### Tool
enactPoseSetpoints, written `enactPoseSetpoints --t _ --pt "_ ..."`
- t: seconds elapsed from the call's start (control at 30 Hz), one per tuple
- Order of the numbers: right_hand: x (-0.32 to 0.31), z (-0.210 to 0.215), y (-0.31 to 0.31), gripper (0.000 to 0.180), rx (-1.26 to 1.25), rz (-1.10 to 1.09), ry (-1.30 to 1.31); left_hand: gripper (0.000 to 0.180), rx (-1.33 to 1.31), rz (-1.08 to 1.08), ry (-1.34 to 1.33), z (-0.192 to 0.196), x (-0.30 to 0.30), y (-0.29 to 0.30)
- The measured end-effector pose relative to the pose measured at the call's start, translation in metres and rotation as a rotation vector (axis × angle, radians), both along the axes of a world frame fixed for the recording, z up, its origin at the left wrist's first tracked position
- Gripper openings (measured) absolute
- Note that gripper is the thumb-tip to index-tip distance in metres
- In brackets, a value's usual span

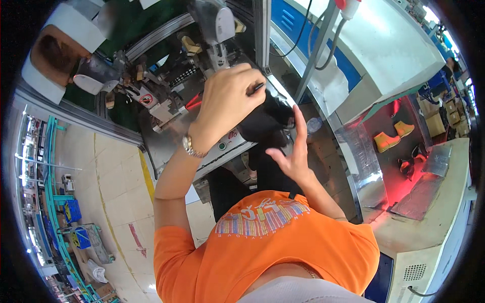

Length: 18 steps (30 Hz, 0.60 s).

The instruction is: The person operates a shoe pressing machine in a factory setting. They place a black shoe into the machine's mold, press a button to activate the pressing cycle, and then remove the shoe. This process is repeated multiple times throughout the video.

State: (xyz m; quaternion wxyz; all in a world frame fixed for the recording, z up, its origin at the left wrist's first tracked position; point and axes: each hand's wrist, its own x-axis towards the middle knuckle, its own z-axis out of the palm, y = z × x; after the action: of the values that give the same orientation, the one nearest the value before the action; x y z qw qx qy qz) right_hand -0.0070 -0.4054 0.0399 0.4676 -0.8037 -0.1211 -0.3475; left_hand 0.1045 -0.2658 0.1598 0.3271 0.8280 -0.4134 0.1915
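In front of me a shiny black piece (265,118), limp and leather-like, lies over the near edge of the metal machine bench; its exact kind is hard to make out. My left hand (232,93), with a watch on the wrist, is closed above it, and a dark end of the piece shows between the curled fingers and thumb. Just right of the piece, my right hand (294,151) is open, thumb and fingers spread apart. Its fingertips are close to the black piece; whether they touch it I cannot tell.
Behind my left hand stand machine clamps (220,53) and a second machine head (96,76). A green button (222,146) sits on the bench front. To the right, yellow ankle boots (388,140) stand in a red-lit machine opening. A metal post (316,50) rises between the machines.
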Motion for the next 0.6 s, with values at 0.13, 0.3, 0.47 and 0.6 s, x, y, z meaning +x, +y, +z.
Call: enactPoseSetpoints --t 0.13,0.3,0.47,0.6 --pt "0.012 -0.023 -0.023 0.104 0.309 -0.032 0.040 0.008 -0.077 -0.051 0.057 0.001 0.006 -0.029" --pt "0.007 0.015 -0.069 0.044 -0.294 -0.288 0.106 0.005 -0.077 -0.108 0.118 0.001 0.003 -0.071" --pt "-0.026 0.001 -0.108 0.024 0.056 -0.276 0.339 0.030 -0.222 -0.366 0.397 -0.027 0.005 -0.109" --pt "-0.083 -0.027 -0.164 0.030 -0.043 -0.493 0.595 0.053 -0.074 -0.385 0.537 -0.067 0.006 -0.098"
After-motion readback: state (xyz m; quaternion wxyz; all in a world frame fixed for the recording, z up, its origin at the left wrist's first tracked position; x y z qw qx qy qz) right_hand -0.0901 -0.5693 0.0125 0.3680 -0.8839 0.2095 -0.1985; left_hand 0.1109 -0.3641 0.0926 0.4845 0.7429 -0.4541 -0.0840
